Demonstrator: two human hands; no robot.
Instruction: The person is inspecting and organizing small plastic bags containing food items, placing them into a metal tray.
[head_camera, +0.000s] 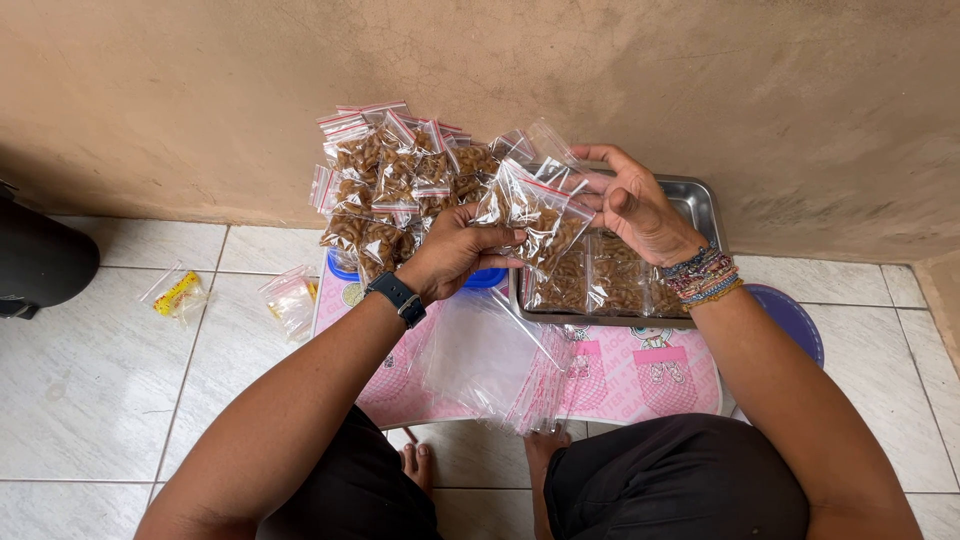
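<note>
My left hand (455, 250), with a dark watch on the wrist, grips a small clear zip bag (540, 215) partly filled with brown snack pieces. My right hand (635, 205), with beaded bracelets on the wrist, holds the bag's red-striped top edge with its fingertips. Both hands hover above a metal tray (700, 200) full of the same brown pieces. To the left, a pile of filled, sealed zip bags (395, 175) rests against the wall.
A small pink table (640, 385) carries the tray, a stack of empty clear bags (490, 360) and a blue lid (485, 280). A blue round object (795, 320) lies at right. Loose bags (290, 300) and a yellow packet (178, 295) lie on the tiled floor. A dark object (40, 260) stands far left.
</note>
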